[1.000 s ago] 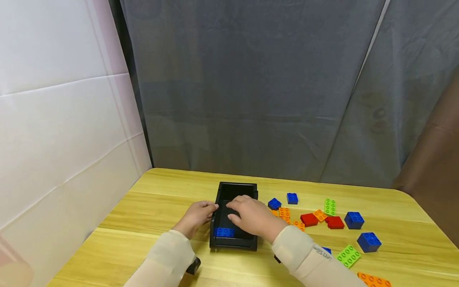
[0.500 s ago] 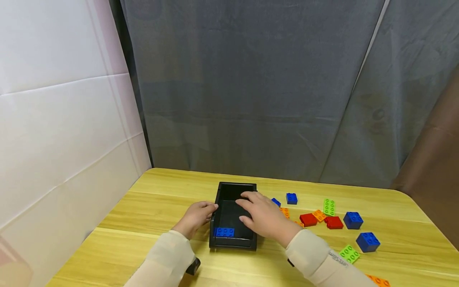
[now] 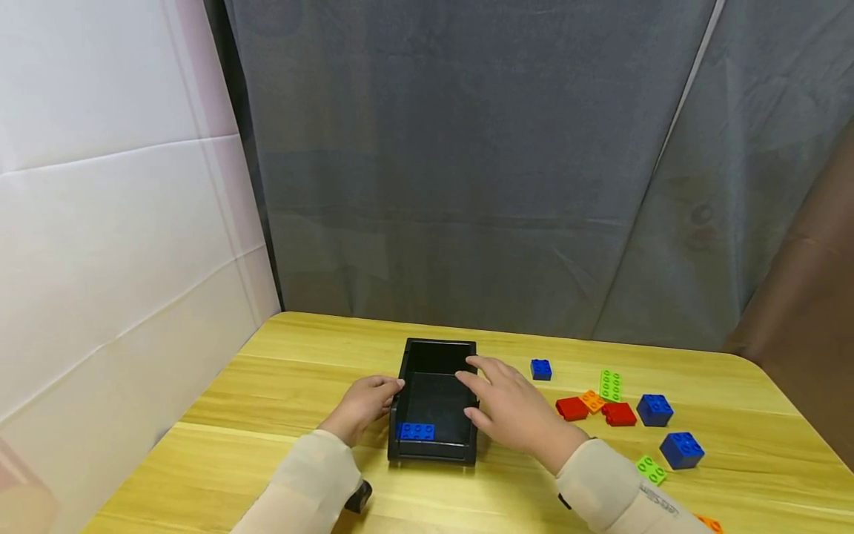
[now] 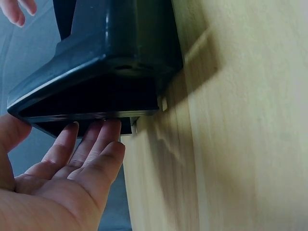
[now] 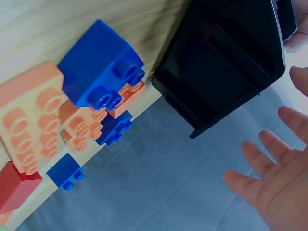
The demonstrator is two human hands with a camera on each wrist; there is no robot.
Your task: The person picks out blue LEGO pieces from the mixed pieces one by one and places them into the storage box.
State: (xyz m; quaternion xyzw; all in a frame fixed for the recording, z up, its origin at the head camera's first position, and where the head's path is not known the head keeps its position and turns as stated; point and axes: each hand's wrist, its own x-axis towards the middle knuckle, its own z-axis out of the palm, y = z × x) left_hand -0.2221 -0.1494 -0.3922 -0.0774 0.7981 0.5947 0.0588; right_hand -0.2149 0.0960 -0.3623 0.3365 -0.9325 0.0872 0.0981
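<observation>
A black plastic bin [image 3: 437, 400] stands on the table, and one blue building brick [image 3: 416, 432] lies inside at its near left corner. My left hand [image 3: 363, 404] grips the bin's left wall, thumb at the rim and fingers against the outside. In the left wrist view those fingers [image 4: 103, 139] reach under the bin's overhanging lip. My right hand [image 3: 517, 408] hovers over the bin's right edge, fingers spread and holding nothing. The right wrist view shows that palm [image 5: 284, 187] bare beside the bin [image 5: 216, 72].
Loose bricks lie right of the bin: a red brick [image 3: 619, 414], a light green one [image 3: 610, 385], a large blue one [image 3: 683, 450] and several others. Orange bricks [image 5: 33, 115] show in the right wrist view. A grey curtain [image 3: 434, 185] hangs behind the table.
My right hand has moved right, from over the bin's interior to its right edge, and now covers bricks beside the bin. My left hand stays on the bin's left wall.
</observation>
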